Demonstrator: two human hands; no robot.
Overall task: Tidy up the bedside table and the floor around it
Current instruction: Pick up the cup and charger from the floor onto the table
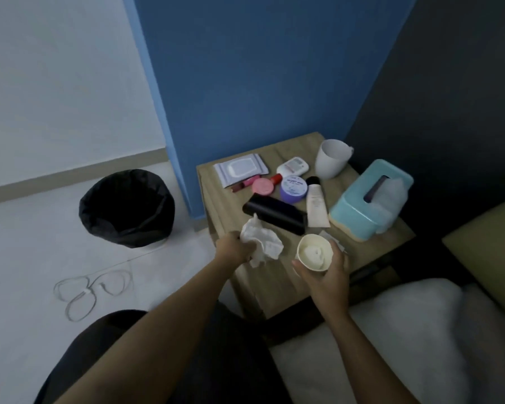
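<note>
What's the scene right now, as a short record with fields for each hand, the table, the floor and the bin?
left hand: left hand grips a crumpled tissue at the table's front edge
right hand: right hand holds a paper cup with white wadding inside
table: bedside table carries a wipes pack, white mug, tissue box, black case, tube, small cosmetics
floor: white cable lies coiled
bin: black-lined bin stands left of the table

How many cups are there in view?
2: a white mug upright at the bedside table's back, and a paper cup with something white inside, held in the right hand.
</note>
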